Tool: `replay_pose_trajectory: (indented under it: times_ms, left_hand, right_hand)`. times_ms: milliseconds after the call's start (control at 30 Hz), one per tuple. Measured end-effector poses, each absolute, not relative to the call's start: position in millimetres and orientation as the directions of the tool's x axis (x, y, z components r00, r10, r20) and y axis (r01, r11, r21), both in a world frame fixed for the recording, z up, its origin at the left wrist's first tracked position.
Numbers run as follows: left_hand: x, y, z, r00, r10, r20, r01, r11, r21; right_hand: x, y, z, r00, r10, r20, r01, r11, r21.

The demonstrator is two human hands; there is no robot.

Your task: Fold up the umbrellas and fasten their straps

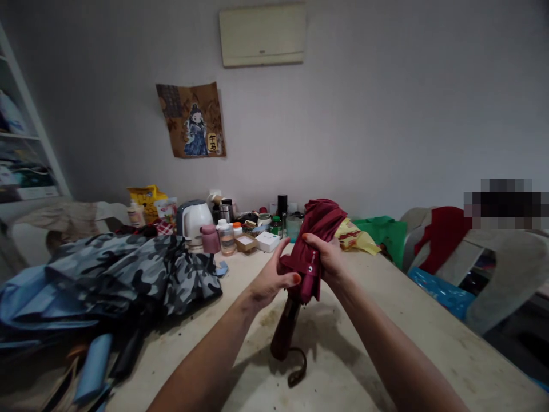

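Observation:
A folded dark red umbrella [322, 220] is held above the table, tilted, its brown handle [283, 337] pointing down toward me with a wrist strap [299, 372] hanging off the end. My left hand [270, 277] grips the lower left of the cloth, thumb across the front near the closing band [295, 264] and its snap. On the right side my right hand [326, 257] is closed around the gathered folds, thumb on top. The fingertips behind the cloth are hidden.
Camouflage and light blue umbrellas [128, 274] lie at the left. Along the back of the table [386, 320] stand a white kettle [198, 220], a pink cup [210, 238], bottles and a small white box [267, 241]. Chairs [510, 269] flank the right edge.

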State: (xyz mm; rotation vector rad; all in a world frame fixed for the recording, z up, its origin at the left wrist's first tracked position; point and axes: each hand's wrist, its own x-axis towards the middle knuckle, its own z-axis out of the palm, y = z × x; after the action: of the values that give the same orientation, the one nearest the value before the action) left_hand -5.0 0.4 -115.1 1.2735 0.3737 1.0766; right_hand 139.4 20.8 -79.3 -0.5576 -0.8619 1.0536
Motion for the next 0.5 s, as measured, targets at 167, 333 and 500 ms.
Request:
replay_pose_trajectory:
  times_ms: [167,333,500]
  left_hand:
    - [-19.9,14.4,-114.2,0.475,0.815,0.332,-0.401,-0.136,0.906]
    - [-22.6,20.6,-112.3,0.228,0.925,0.303,-0.343,-0.214,0.915]
    - [-8.0,-0.5,-108.9,0.382,0.863,0.331,-0.261,-0.243,0.934]
  right_hand:
    - [130.4,10.6,-78.9,0.055,0.950,0.306,-0.562,0.283,-0.777]
    - [135.4,15.2,-77.1,0.173,0.936,0.306,-0.510,0.351,-0.785]
    - [138.0,25.2,-82.6,0.290,0.894,0.342,-0.411,0.439,-0.799]
